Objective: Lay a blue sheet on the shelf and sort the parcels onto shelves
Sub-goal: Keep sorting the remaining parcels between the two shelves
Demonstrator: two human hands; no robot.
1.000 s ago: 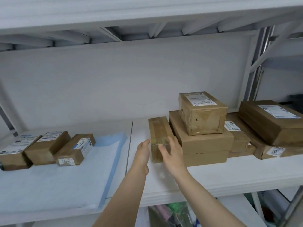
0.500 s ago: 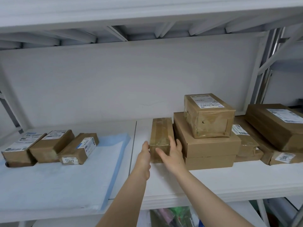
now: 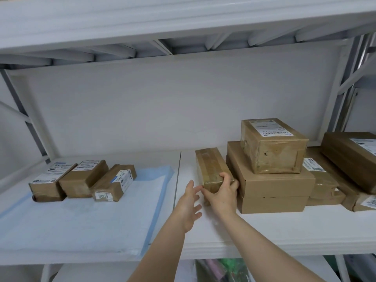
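A long taped brown parcel (image 3: 210,164) lies on the white shelf (image 3: 264,231) just left of a stack of boxes. My right hand (image 3: 222,193) grips its near end, fingers curled over the top. My left hand (image 3: 188,202) hovers open beside the parcel's near left corner, fingertips at its edge. A blue sheet (image 3: 81,218) covers the shelf's left half. Three labelled parcels (image 3: 84,180) lie side by side at the sheet's back left.
Right of the held parcel, a taped box (image 3: 272,145) sits on two flat cartons (image 3: 270,186). More labelled parcels (image 3: 350,159) are piled at the far right. Another shelf (image 3: 162,17) hangs overhead. Coloured bags (image 3: 221,269) show below the shelf edge.
My right hand has closed over the near end of the long parcel. My left hand has slid off the parcel's side and opened.
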